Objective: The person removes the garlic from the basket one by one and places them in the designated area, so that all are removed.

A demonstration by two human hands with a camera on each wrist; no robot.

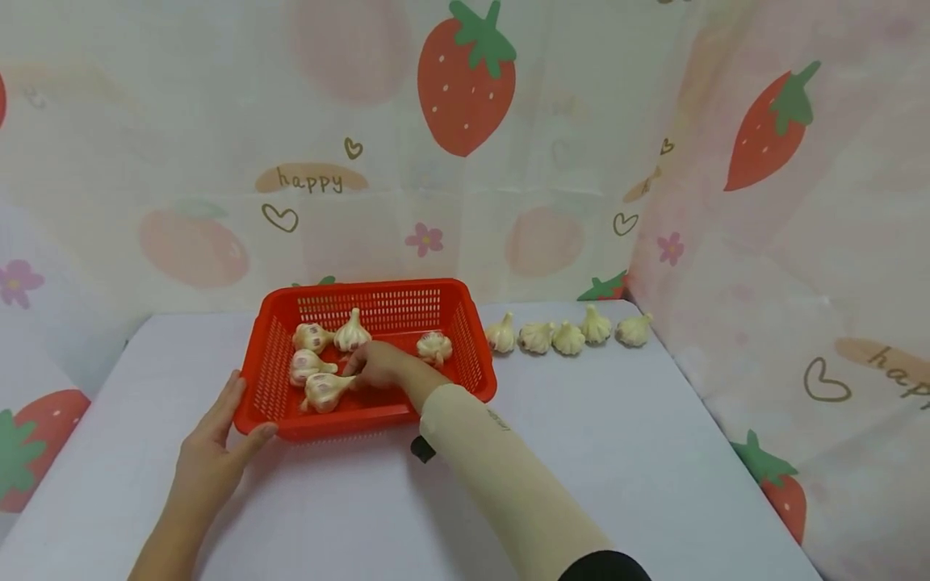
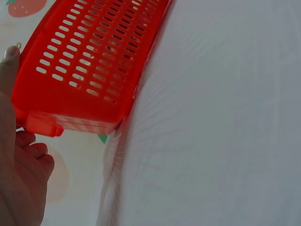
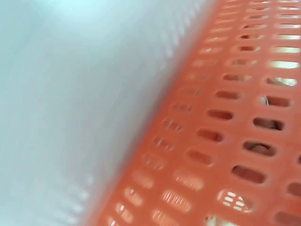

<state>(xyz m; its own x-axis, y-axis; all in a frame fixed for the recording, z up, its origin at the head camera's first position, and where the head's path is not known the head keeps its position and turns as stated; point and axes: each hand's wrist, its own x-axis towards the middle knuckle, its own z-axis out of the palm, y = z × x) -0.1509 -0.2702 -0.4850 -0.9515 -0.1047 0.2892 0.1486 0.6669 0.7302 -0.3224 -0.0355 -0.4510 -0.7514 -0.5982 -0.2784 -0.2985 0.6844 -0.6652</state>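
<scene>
A red plastic basket (image 1: 385,418) with slotted walls stands on the white table, holding several garlic bulbs, among them one (image 1: 352,332) at the back and one (image 1: 433,348) by itself on the right. My left hand (image 1: 211,460) holds the basket's front left corner; its thumb is on the rim and its fingers are at the end wall, seen again in the left wrist view. Inside the basket, my right hand (image 1: 381,365) reaches down with bent fingers beside the stem of the front garlic bulb (image 1: 325,392). Its thumb and fingertips are mostly hidden, so their grip is unclear.
To the right of the basket, several garlic bulbs (image 1: 568,338) lie in a row along the table's back edge. A strawberry-patterned cloth (image 1: 465,218) hangs behind the table and along its right side. The white tabletop (image 1: 639,452) extends in front.
</scene>
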